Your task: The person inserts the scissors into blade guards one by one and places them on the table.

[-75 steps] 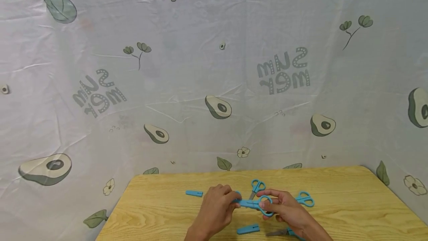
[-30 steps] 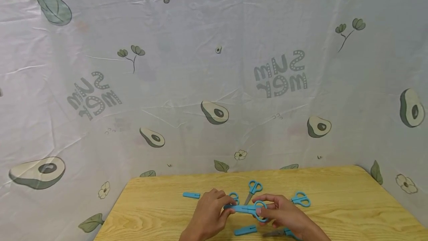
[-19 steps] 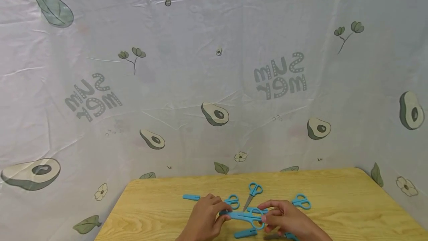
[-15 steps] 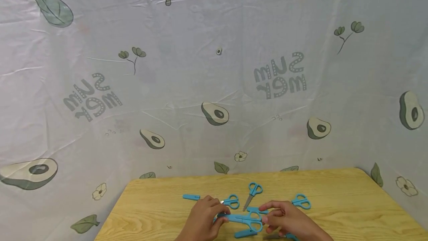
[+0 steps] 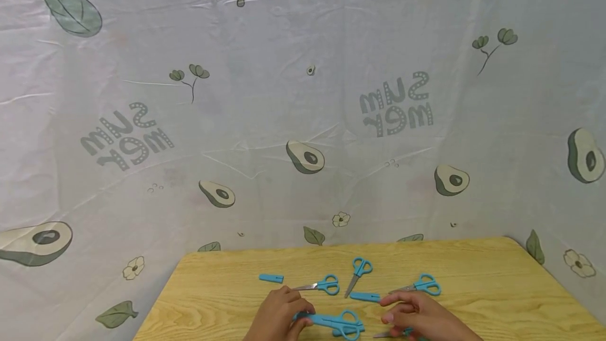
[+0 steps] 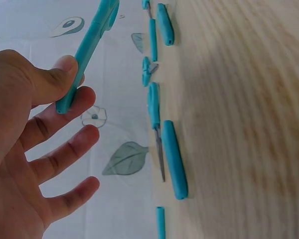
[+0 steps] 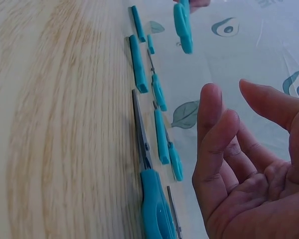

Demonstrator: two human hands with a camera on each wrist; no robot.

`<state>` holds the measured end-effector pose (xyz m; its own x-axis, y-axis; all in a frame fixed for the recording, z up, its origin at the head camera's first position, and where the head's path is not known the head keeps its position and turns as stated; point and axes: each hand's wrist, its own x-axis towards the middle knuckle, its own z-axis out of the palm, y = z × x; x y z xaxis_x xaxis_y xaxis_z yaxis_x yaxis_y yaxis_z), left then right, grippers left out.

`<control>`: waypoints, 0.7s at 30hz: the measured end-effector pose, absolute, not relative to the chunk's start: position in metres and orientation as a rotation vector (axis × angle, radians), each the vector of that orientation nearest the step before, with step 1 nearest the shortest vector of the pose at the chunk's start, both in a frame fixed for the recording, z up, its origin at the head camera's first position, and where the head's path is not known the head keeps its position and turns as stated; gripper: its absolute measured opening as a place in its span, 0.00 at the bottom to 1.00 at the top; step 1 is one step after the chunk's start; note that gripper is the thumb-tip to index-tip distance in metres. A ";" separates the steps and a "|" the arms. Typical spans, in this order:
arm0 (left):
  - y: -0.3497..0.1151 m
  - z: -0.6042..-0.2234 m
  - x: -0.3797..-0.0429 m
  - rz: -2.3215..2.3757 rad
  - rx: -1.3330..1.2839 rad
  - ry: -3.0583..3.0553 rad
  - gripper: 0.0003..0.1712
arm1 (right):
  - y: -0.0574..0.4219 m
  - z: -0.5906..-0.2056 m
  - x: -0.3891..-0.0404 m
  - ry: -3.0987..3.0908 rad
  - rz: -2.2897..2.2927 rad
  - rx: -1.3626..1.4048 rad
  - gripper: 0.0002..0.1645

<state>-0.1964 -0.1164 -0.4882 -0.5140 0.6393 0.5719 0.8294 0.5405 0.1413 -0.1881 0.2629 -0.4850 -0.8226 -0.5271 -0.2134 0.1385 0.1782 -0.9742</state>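
Observation:
My left hand (image 5: 280,313) pinches a blue-handled pair of scissors (image 5: 326,321) by its covered blade end, between thumb and index finger. Its blue blade cover (image 6: 82,69) is on, and the handle loops point right, toward my other hand. In the left wrist view the remaining fingers are spread, and the scissors are raised off the table. My right hand (image 5: 423,316) holds nothing, its fingers half bent above the table, as the right wrist view (image 7: 239,169) of the hand also shows. Beneath it lies a bare-bladed pair of scissors (image 7: 154,199), partly hidden in the head view.
On the wooden table (image 5: 227,304) lie uncovered scissors at left (image 5: 326,284), at back (image 5: 358,275) and at right (image 5: 426,284). Loose blue blade covers sit at left (image 5: 271,278), in the middle (image 5: 364,297) and behind the held handles (image 7: 138,64). A printed curtain (image 5: 255,93) hangs behind.
The right hand has let go of the handle loops and drawn away to the right. My left hand has carried the covered scissors leftward and nearer, uncovering the view of scissors and a cover behind.

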 end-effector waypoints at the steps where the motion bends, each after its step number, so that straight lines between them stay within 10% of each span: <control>1: -0.118 -0.490 -0.197 -0.559 -1.197 -2.322 0.05 | 0.264 -0.485 -0.187 1.943 -1.693 -0.361 0.28; 21: -0.145 -0.545 -0.206 -0.608 -1.277 -2.460 0.14 | 0.295 -0.496 -0.180 1.997 -1.673 -0.253 0.33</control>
<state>-0.2064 -0.1451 -0.5448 -0.5582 0.6982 0.4483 0.8266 0.5145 0.2280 -0.1797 0.2946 -0.4960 -0.8483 -0.4577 -0.2664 0.1822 0.2200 -0.9583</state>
